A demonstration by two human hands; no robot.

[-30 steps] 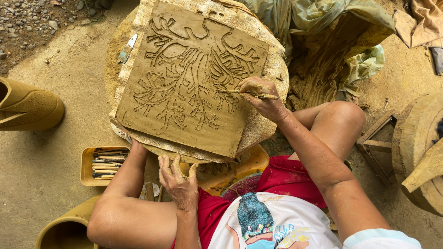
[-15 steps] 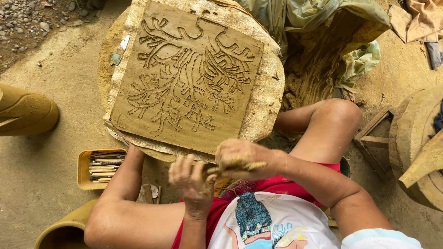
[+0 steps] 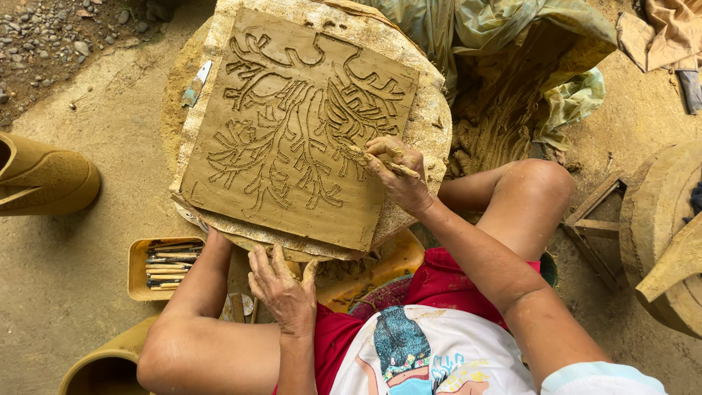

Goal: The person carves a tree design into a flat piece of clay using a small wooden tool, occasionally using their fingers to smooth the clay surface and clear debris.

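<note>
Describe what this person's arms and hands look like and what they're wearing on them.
Both arms are bare to the upper arm; the right one ends at a short white sleeve with a pale blue hem. The left hand and right hand are gloveless and smeared with clay. No jewellery shows.

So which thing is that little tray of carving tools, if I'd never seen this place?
Start at the big square clay slab carved with a branching tree. Drop past its lower left corner to the ground beside the left forearm: the shallow yellow tray lies there. It alone holds a bundle of thin sticks.
</note>
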